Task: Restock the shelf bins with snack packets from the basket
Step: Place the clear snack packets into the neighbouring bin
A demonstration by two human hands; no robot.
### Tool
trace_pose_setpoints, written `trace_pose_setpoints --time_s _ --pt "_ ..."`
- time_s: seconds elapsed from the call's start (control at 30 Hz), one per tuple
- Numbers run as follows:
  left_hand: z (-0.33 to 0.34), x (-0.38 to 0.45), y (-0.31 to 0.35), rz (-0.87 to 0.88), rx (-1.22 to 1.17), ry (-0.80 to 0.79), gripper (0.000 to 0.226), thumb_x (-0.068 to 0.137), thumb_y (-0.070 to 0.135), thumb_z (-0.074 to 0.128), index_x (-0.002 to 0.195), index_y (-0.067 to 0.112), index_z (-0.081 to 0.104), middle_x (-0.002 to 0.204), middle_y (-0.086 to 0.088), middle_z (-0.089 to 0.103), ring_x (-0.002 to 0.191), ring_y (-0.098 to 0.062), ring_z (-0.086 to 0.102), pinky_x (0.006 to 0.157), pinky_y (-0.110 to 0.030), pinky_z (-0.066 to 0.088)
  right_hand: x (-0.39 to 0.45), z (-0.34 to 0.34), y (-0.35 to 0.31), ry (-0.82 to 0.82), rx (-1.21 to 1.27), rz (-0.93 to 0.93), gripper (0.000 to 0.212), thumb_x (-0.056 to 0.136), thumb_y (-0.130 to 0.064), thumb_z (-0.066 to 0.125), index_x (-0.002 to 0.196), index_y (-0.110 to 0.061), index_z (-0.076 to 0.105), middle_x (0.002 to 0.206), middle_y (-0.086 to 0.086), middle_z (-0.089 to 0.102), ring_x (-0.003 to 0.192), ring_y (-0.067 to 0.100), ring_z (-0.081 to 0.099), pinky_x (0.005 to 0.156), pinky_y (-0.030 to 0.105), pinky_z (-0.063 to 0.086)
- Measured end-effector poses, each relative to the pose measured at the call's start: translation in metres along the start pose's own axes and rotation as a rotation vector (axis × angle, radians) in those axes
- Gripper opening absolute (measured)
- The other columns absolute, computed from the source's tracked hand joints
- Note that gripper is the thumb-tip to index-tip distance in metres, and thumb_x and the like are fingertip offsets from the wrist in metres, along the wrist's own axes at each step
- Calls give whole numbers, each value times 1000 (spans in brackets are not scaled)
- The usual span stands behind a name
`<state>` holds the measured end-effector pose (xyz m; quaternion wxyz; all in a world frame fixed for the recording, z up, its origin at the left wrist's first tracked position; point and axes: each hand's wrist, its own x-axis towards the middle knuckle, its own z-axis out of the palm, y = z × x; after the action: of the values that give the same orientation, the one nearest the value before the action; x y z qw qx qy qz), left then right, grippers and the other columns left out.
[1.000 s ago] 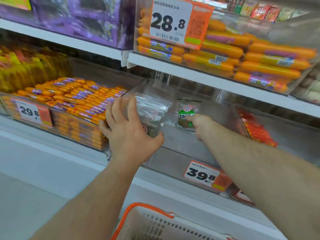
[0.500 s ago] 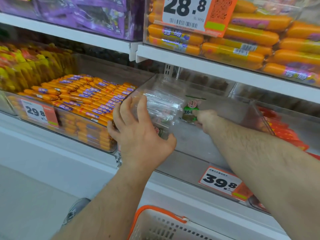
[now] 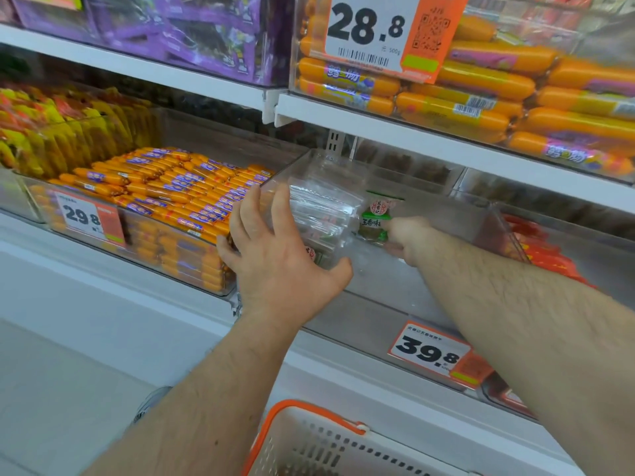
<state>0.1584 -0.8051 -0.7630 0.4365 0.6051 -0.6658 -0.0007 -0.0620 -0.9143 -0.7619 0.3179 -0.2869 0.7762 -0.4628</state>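
Note:
A clear plastic bin (image 3: 395,290) on the middle shelf holds a stack of clear snack packets (image 3: 319,214) against its left wall. My left hand (image 3: 275,259) reaches into the bin's left front corner, fingers spread and pressing on that stack. My right hand (image 3: 402,235) is inside the bin and pinches a green-labelled snack packet (image 3: 374,218) that stands upright beside the stack. The white basket with an orange rim (image 3: 309,438) sits below at the bottom edge; its contents are hidden.
Left of the clear bin is a bin of orange sausage sticks (image 3: 165,197) tagged 29.8. Red packets (image 3: 546,252) fill the bin on the right. The shelf above (image 3: 446,139) carries big orange sausages. A 39.8 price tag (image 3: 429,352) hangs on the bin front.
The view has drawn closer to the shelf. My right hand has brought the green packet leftward towards the stack; my left hand stays on the stack.

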Motion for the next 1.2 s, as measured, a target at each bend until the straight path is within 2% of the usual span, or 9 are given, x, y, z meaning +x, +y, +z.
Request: trace_pose_setpoints --time_s 0.13,0.23,0.37,0.5,0.63,0.73,0.93,1.07,1.2 --pt "-16 -3 9 131 -34 147 99 58 64 59 138 10 39 144 -20 37 134 -39 34 106 -55 24 -45 -5 -15 151 -66 -175 18 81 -15 68 93 -3 67 81 11 68 75 28 70 51 29 53" --pt "-32 -17 26 340 -196 183 54 63 50 60 104 15 50 102 -7 56 96 -26 50 76 -37 35 -97 -13 -21 91 133 -320 12 80 -5 60 72 -10 67 60 7 65 58 23 68 59 36 60" --pt "-39 -51 39 459 -217 -385 20 70 46 54 73 29 45 66 10 52 72 -21 59 62 -29 41 -161 -40 -3 110 81 -663 21 83 -9 57 67 -23 61 62 -3 64 55 17 66 54 33 54" --pt "-16 -89 30 634 46 -1003 19 84 38 61 100 29 63 99 6 68 98 -20 62 82 -29 49 -204 -64 50 134 80 -945 18 79 -13 61 68 -28 59 56 -13 55 56 5 53 58 26 49" --pt "6 -123 16 727 322 -1356 40 89 43 57 126 28 57 123 3 60 112 -22 56 93 -39 48 -221 -74 151 27 -40 -731 26 81 -13 61 65 -32 55 55 -16 53 55 -1 49 57 15 38" --pt "12 -133 15 718 385 -1459 46 92 45 53 134 28 51 134 3 54 117 -22 53 96 -42 47 -216 -81 228 -120 -435 -536 25 88 -12 61 67 -25 58 60 -12 54 59 0 51 62 21 40" --pt "19 -131 19 630 338 -1494 48 92 43 56 137 27 49 141 3 48 124 -22 49 99 -40 44 -209 -74 346 -403 -820 113 14 81 -27 60 80 -14 67 79 5 68 75 23 66 56 30 50" --pt "22 -129 23 598 298 -1479 49 91 43 57 136 28 49 141 4 49 124 -21 49 100 -39 44 -214 -64 381 -451 -880 188 36 86 -40 58 115 -19 60 104 5 67 90 24 65 67 31 53" --pt "24 -130 26 596 274 -1486 47 91 42 57 135 28 50 140 4 49 124 -21 49 102 -41 44 -219 -53 396 -446 -909 220 51 79 -56 59 119 -26 49 113 1 64 101 25 62 74 32 52"
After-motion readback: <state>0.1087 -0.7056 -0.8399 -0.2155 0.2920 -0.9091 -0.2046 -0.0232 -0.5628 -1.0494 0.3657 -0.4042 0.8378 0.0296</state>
